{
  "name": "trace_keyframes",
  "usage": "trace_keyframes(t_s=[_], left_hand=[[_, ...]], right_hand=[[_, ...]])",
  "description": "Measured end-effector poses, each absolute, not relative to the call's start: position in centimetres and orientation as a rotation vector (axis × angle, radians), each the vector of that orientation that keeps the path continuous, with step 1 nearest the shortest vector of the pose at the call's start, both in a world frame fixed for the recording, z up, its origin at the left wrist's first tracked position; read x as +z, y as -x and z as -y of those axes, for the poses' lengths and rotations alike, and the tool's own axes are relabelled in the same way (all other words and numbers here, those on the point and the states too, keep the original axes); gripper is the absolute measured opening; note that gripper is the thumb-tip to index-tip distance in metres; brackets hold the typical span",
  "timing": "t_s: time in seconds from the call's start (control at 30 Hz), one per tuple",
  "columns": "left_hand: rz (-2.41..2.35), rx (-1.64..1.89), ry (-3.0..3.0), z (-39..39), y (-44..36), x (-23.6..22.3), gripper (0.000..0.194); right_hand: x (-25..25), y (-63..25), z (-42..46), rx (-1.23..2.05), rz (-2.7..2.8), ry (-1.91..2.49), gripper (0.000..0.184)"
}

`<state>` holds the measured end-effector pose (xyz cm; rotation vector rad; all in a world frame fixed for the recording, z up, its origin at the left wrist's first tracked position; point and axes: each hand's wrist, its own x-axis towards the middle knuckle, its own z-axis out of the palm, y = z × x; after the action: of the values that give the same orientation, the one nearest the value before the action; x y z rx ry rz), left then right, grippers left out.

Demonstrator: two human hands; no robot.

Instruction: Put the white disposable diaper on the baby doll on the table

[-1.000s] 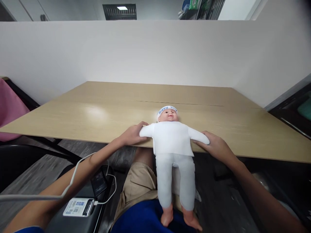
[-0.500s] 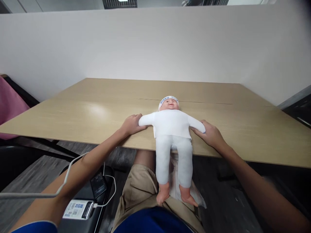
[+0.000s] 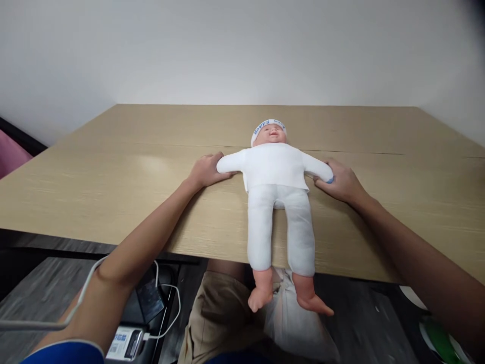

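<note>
A baby doll (image 3: 276, 174) in white clothes and a white headband lies face up on the light wooden table (image 3: 113, 182). Its head points away from me, and its bare feet hang past the near edge above my lap. My left hand (image 3: 206, 171) is closed round the end of the doll's arm on the left. My right hand (image 3: 342, 181) grips the end of the doll's other arm, fingers curled over the sleeve.
A white partition wall stands behind the table. Below the near edge at the left lie a power bank (image 3: 124, 344) and a phone (image 3: 149, 298) joined by white cables. A white bag (image 3: 295, 323) rests on my lap. Something pink (image 3: 11, 156) shows at far left.
Both hands have slid the doll away from me, farther onto the table. Its hips and thighs now rest on the tabletop. The view has tilted downward.
</note>
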<state>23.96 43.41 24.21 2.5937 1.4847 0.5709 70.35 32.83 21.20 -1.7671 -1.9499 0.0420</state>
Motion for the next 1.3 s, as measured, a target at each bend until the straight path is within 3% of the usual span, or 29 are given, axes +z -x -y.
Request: trace_keyframes(t_s=[0.37, 0.63, 0.97, 1.07, 1.13, 1.3], left_hand=[[-1.533, 0.911, -2.631, -49.2, -24.5, 23.8, 0.076], [-1.57, 0.901, -2.622, -53.7, -25.2, 23.3, 0.068], [-1.627, 0.9, -2.515, -57.3, -26.1, 22.7, 0.065], [-1.608, 0.919, -2.467, -56.6, -25.5, 22.9, 0.068], [-1.597, 0.961, -2.426, -56.1, -24.9, 23.2, 0.059], [-1.676, 1.085, -2.214, -55.8, -23.7, 23.3, 0.037]], right_hand=[[20.7, -72.1, -38.9, -0.083, 1.884, 1.623, 0.038], [20.1, -73.9, -43.3, -0.255, 1.85, 1.641, 0.059], [19.4, -74.4, -48.0, -0.25, 1.792, 1.71, 0.059], [18.9, -74.6, -47.5, -0.257, 1.801, 1.715, 0.069], [18.6, -74.9, -46.9, -0.262, 1.779, 1.718, 0.073], [18.3, -75.5, -46.1, -0.25, 1.631, 1.731, 0.04]])
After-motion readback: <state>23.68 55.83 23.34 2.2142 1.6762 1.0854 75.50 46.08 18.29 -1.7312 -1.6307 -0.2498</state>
